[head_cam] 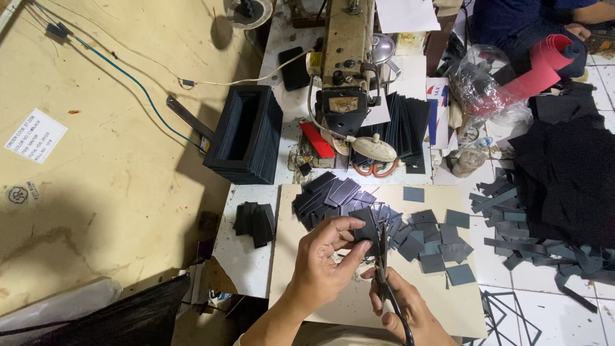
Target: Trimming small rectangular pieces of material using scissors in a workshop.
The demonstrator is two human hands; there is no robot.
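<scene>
The beige wall [109, 147] fills the whole side left of the board and carries a white label [35, 135] and a blue wire [128, 77]. A heap of black cloth [567, 179] lies to the right of the board, past the tiled tabletop [243, 256]. The sewing machine [346, 70] stands just above the board's top edge, with a stack of dark sheets [403, 125] leaning beside it. A black box frame [246, 134] sits up and to the left of the board. A roll of red material [544, 61] lies far up and right of the board, next to a clear plastic bag [483, 80].

The pale cardboard board [307, 211] lies flat in the middle, and most of the small work is on it. A pile of dark rectangular pieces [330, 195] covers its upper left part, and loose grey squares [442, 247] are scattered across its right part. Dark strips [506, 205] lie off the board's right edge. A small stack of black pieces [254, 223] rests just off the board's left edge.

Over the lower middle of the board, the left hand [323, 266] pinches one dark piece [364, 225] between thumb and fingers, holding it up off the board. The right hand [410, 314], near the board's bottom edge, is closed around the handles of black scissors [383, 263], whose blades point up and meet the lower edge of the held piece.
</scene>
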